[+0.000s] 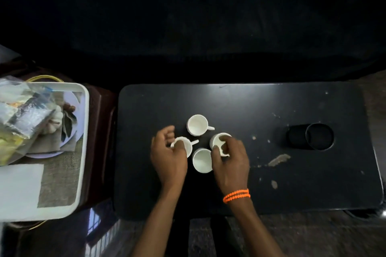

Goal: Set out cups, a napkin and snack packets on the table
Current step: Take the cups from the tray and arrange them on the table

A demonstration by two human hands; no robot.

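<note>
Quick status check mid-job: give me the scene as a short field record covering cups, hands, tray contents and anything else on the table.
cups on table: four white cups, clustered at the middle of the black table
left hand: grips the left cup
right hand: grips the right cup
untouched cups: far cup, near cup
white tray: left of table, holds snack packets and a white napkin
other: black round holder at the table's right
</note>
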